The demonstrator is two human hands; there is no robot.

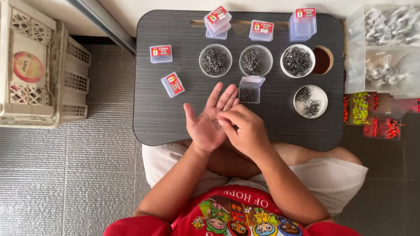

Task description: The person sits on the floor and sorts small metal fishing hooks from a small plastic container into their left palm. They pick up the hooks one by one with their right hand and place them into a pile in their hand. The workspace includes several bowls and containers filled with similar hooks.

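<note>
Small hooks (216,124): lying in a loose clump on the flat, wide-open left hand (209,121), too tiny to be showing any heading. Right hand (243,129) is pinching at them with narrowed fingertips. Just beyond the left hand, an open clear box (250,89) is sitting on the tabletop (166,122), four hook-filled bowls (215,60) ringing it.
</note>
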